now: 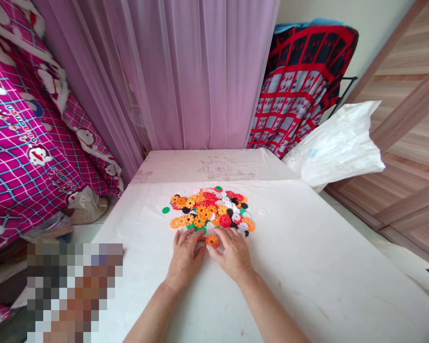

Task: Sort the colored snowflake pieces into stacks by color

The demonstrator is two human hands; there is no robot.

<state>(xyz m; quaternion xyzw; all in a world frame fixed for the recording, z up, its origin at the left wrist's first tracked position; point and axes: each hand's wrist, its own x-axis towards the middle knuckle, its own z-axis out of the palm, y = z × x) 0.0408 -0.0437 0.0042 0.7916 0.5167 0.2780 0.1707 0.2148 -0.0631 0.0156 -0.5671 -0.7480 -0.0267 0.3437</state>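
A pile of small round plastic snowflake discs (210, 209) in orange, red, white, black and green lies on the white table (307, 257). My left hand (185, 255) and my right hand (232, 252) rest on the table just below the pile, fingers pointing at it. Between their fingertips sits one orange disc (212, 241), which both hands touch or pinch. A single green disc (165, 210) lies apart at the pile's left edge.
A pink curtain (185, 71) hangs behind the table. A pink patterned blanket (24, 128) lies at left, a red and black checked cloth (300, 85) over a rack at back right, and a white plastic bag (335, 147) at the table's right corner.
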